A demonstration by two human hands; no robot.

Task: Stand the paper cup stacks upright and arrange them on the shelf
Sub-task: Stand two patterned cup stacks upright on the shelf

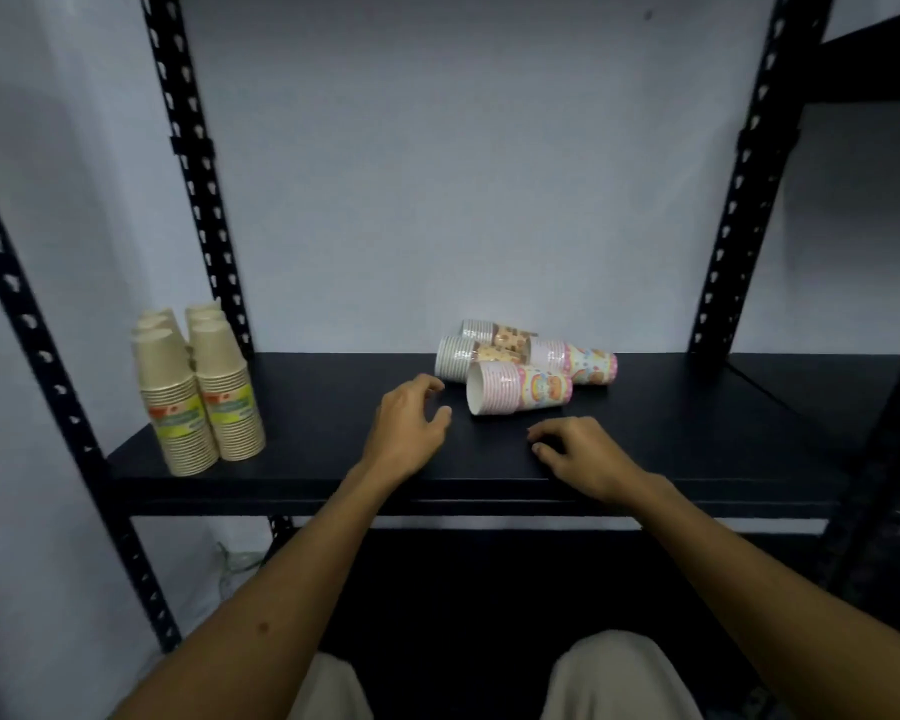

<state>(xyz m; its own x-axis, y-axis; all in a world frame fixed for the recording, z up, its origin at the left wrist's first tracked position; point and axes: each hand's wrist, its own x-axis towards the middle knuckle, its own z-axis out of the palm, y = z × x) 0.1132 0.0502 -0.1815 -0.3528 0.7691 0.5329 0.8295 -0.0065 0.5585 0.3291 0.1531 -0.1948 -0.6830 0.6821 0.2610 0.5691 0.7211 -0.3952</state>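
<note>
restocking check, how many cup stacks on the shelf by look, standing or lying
Beige cup stacks with green labels, standing upright at the left: at least 4; the ones behind are partly hidden
Brown-patterned cup stacks, lying on their sides: 2
Pink rainbow cup stacks, lying on their sides: 2
Total: at least 8 stacks on the black shelf

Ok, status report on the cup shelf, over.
Left hand and right hand empty, open over the shelf. Four patterned cup stacks lying on their sides. Tan stacks upright at left. Nothing in the way.
</note>
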